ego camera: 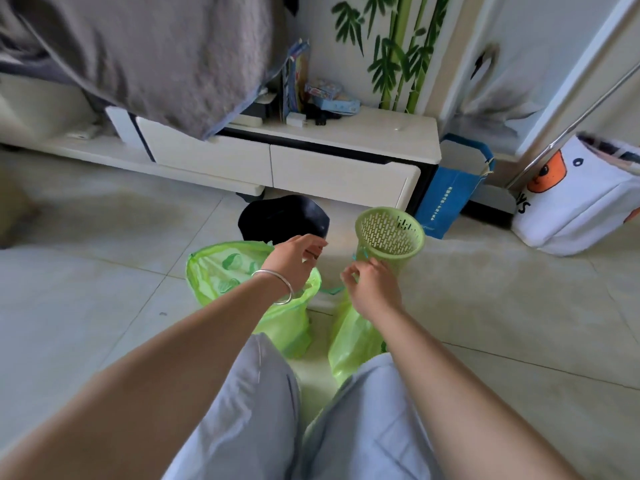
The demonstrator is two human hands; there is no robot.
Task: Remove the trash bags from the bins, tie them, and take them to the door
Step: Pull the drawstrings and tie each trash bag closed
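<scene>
Two light green trash bags stand on the tile floor in front of my knees. The left bag (221, 271) has a wide open mouth with scraps inside. The right bag (353, 341) is gathered at its top under my right hand (372, 285), which pinches its teal drawstring (332, 291). My left hand (294, 261), with a silver bracelet on the wrist, hovers over the left bag's far rim with fingers half curled; I cannot tell whether it holds anything. An empty green perforated bin (389, 233) stands just beyond my right hand. A black bin (284, 216) sits behind the left bag.
A low white TV cabinet (339, 168) with drawers runs across the back, with a grey blanket (156, 57) hanging over its left part. A blue paper bag (446, 199) and a white tote bag (575, 202) stand at the right by a door frame.
</scene>
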